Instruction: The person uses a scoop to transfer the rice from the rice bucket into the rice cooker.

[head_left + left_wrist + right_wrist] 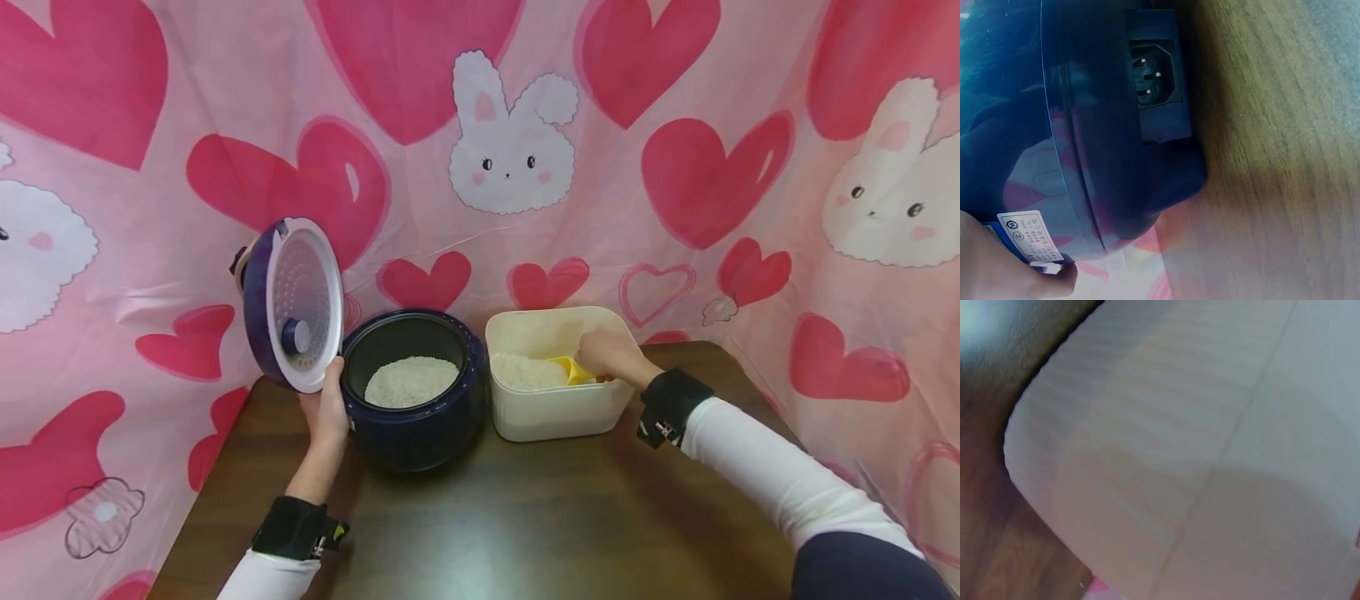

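The rice cooker (416,442) is held uncovered at left of centre while a yellow scoop (572,370) is gripped in the cream storage bin (555,417).

The lid (303,300) is held upright at centre left by the left hand (326,412), its lower rim apparently clasped, presumably so that the cooker's mouth is kept clear; the hidden fingers cannot be made out. White rice (411,383) is seen inside the cooker. The scoop is clasped in the right hand (609,356), right of centre, tilted against the bin's rice (525,372). The hands are kept well apart, and the bin is set just beside the cooker, probably for easy reach. In the left wrist view, the power inlet (1152,74) is left unplugged.
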Tool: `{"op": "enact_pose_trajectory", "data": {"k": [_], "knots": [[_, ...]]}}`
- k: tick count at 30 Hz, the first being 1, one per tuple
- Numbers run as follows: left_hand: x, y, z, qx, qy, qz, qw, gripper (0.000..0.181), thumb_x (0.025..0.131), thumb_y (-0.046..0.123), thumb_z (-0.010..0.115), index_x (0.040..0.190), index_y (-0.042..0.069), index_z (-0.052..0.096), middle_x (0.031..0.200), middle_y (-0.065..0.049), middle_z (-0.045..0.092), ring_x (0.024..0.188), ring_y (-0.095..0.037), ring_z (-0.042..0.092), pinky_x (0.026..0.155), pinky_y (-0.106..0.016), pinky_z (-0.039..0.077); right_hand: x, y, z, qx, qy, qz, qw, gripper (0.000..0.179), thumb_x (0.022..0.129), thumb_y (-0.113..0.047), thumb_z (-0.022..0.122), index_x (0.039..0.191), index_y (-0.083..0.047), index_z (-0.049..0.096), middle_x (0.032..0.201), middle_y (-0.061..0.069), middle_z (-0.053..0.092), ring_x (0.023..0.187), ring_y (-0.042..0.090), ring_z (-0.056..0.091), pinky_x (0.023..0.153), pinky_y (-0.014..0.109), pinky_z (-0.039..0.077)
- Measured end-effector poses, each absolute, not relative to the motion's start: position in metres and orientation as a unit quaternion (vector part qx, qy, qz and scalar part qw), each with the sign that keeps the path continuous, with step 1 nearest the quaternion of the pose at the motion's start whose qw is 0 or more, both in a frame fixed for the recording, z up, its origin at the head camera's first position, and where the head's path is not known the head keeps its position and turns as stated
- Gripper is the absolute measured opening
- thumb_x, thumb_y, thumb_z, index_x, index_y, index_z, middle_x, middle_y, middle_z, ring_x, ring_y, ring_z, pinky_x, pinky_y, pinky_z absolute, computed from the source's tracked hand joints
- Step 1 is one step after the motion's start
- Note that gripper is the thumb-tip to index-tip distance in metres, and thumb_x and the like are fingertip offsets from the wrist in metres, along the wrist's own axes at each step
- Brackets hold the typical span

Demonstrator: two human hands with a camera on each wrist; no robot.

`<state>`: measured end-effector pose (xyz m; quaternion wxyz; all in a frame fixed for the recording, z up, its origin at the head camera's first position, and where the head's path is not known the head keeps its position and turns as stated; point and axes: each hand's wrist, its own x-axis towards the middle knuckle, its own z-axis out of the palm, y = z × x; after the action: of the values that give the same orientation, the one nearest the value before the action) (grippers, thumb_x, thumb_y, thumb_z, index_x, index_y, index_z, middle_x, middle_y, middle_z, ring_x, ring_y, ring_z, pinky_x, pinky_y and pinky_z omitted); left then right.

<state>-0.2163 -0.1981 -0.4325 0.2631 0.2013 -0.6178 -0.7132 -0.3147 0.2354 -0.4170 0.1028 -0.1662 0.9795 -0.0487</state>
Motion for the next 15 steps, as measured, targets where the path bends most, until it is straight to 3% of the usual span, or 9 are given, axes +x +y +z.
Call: {"op": "enact_pose_trajectory", "data": {"k": [3,5,15], "knots": [[-0.215,-0.198,-0.434,0.209,-0.625,-0.707,0.257,0.066,0.097,0.039,0.066,0.153,0.009,0.045,0.147,-0.009,0.052,0.126,-0.019,0.046,0.115,-0.027,0.030,-0.280,0.215,-0.368,-0.187,0.971,-0.071,0.131,0.023,0.100,-0.016,0.059,0.082,-0.002,0.065,0.066,0.002,0.049,0.058,0.018,0.048,0.055,0.022,0.037],[-0.214,-0.199,-0.435,0.212,-0.627,-0.706,0.253,0.065,0.097,0.040,0.065,0.151,0.008,0.048,0.145,-0.010,0.054,0.124,-0.018,0.048,0.115,-0.027,0.031,-0.269,0.210,-0.357,-0.186,0.970,-0.089,0.130,0.020,0.099,-0.013,0.060,0.083,-0.003,0.066,0.065,-0.001,0.043,0.060,0.017,0.045,0.057,0.021,0.035],[-0.213,-0.199,-0.437,0.210,-0.633,-0.703,0.247,0.065,0.097,0.042,0.065,0.149,0.008,0.049,0.142,-0.009,0.055,0.123,-0.019,0.048,0.115,-0.029,0.031,-0.278,0.215,-0.379,-0.146,0.973,-0.138,0.115,0.026,0.098,-0.022,0.062,0.076,-0.010,0.068,0.069,0.003,0.051,0.067,0.023,0.049,0.071,0.034,0.045]]}}
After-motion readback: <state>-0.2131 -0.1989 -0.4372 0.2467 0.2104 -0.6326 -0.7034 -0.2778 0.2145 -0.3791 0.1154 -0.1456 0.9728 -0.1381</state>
